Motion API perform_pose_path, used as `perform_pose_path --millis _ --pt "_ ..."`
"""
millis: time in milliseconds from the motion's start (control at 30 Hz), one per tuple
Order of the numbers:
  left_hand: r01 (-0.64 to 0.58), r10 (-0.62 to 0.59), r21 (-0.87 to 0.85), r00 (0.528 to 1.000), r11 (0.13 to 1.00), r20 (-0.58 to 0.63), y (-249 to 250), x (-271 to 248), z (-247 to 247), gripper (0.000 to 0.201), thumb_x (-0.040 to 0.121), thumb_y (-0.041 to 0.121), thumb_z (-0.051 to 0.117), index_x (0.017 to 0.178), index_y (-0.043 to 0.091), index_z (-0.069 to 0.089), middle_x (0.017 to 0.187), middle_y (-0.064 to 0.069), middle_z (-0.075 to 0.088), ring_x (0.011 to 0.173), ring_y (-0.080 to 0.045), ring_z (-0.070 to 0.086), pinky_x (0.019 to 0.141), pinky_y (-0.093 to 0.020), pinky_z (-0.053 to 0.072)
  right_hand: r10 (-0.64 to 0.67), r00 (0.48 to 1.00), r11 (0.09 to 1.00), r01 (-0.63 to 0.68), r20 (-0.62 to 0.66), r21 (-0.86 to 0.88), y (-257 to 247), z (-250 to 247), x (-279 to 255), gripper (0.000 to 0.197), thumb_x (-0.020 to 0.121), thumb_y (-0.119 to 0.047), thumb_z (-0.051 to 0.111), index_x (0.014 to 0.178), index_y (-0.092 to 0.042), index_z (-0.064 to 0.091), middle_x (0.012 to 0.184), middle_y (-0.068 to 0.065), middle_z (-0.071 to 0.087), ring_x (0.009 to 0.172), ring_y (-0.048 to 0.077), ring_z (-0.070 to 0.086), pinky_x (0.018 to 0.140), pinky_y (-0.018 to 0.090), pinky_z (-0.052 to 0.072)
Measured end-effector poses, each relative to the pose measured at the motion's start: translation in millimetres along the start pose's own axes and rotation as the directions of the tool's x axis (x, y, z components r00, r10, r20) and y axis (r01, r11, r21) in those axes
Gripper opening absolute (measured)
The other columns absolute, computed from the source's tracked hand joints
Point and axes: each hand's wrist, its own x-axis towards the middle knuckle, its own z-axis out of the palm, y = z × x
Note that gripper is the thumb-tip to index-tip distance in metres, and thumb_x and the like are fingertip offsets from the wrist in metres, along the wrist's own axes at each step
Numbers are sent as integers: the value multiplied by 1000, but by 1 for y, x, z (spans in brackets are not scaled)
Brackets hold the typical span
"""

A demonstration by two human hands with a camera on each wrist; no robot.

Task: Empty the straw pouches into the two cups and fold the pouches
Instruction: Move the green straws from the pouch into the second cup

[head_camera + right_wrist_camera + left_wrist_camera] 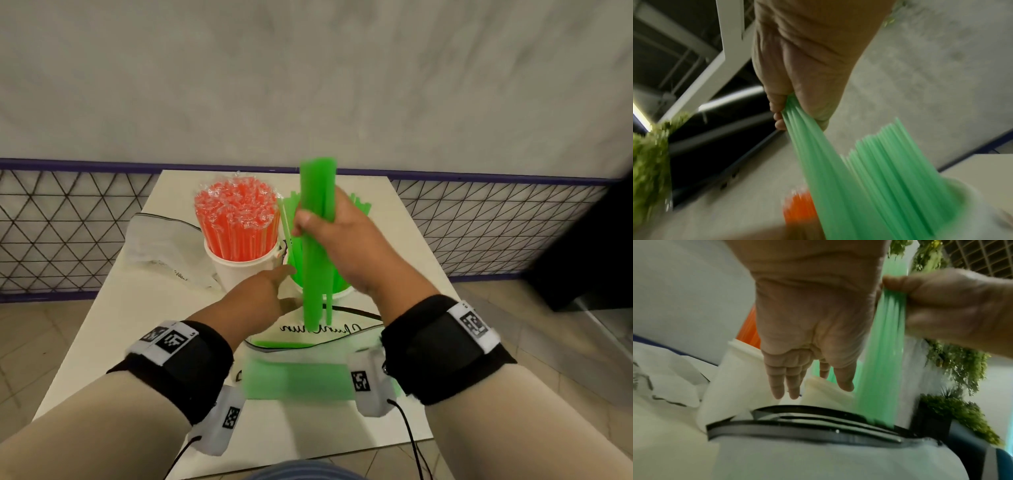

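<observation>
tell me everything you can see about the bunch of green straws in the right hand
The bunch is several long, plain green plastic straws, held almost upright above the table. The right hand grips it near the middle. Its lower ends hang in front of the cup of green straws, over the pouch. Motion blur hides the count.

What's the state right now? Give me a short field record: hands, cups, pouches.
right hand: grips a bunch of green straws, held upright over the green cup
left hand: fingers straight, holds nothing, reaching toward the green cup
orange cup: packed with orange straws
green cup: partly filled with green straws
near pouch: lies open by the wrists, green straws still inside
far pouch: crumpled left of the orange cup, not folded
</observation>
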Motion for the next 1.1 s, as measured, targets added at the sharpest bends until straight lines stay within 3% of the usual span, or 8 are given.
perform_pose_path --millis 167,267,400,533,667,800,900,1100 --pt "1 5 80 997 997 -71 10 3 7 54 91 45 62 136 20 47 116 -7 62 97 -24 60 82 -31 47 -91 950 983 134 -299 127 -6 -14 24 10 95 -25 57 104 -28 54 85 -6 66 87 12 65 86 48 55" --pt "26 -17 80 994 996 -110 14 5 9 45 89 50 62 121 19 55 96 0 58 86 -20 56 73 -31 46 -75 920 988 121 -385 98 9 -11 35 16 96 -22 56 111 -23 52 94 -1 65 89 12 65 84 40 55" --pt "40 -28 86 990 996 -141 16 4 12 42 88 52 62 113 19 56 99 1 59 89 -20 57 74 -32 45 7 893 1000 -6 -451 3 49 11 40 19 96 -22 56 113 -16 50 97 5 63 84 16 61 71 31 50" --pt "46 -31 93 987 995 -155 15 5 13 41 85 56 63 109 23 59 98 2 61 87 -19 58 74 -33 48 160 905 962 -233 -395 -144 96 31 41 31 98 -27 52 119 -6 44 108 11 58 96 28 59 84 41 50" --pt "57 -39 106 986 993 -165 16 4 13 47 86 56 61 115 20 57 100 1 57 88 -19 55 73 -31 45 283 896 893 -377 -341 -247 115 29 42 30 98 -24 55 115 -1 44 94 8 49 82 24 51 67 31 37" --pt "75 -57 110 985 991 -161 18 3 13 52 86 58 60 120 19 56 105 -1 60 92 -20 56 72 -30 43 114 900 856 -304 -421 -418 111 17 38 65 82 -40 73 129 -6 44 118 9 51 108 26 50 89 35 43" --pt "82 -66 93 985 992 -159 18 2 13 53 86 57 61 122 19 56 115 -4 62 97 -21 58 75 -30 44 -124 765 839 -259 -632 -478 105 11 33 102 69 -55 79 145 -9 29 139 10 40 130 26 34 109 37 29" --pt "89 -75 87 986 992 -152 19 2 11 52 86 57 62 121 20 56 113 -4 62 92 -19 57 73 -30 45 301 850 849 -446 -433 -285 114 13 39 142 57 -67 80 149 -27 -20 154 9 34 141 27 33 117 54 11"
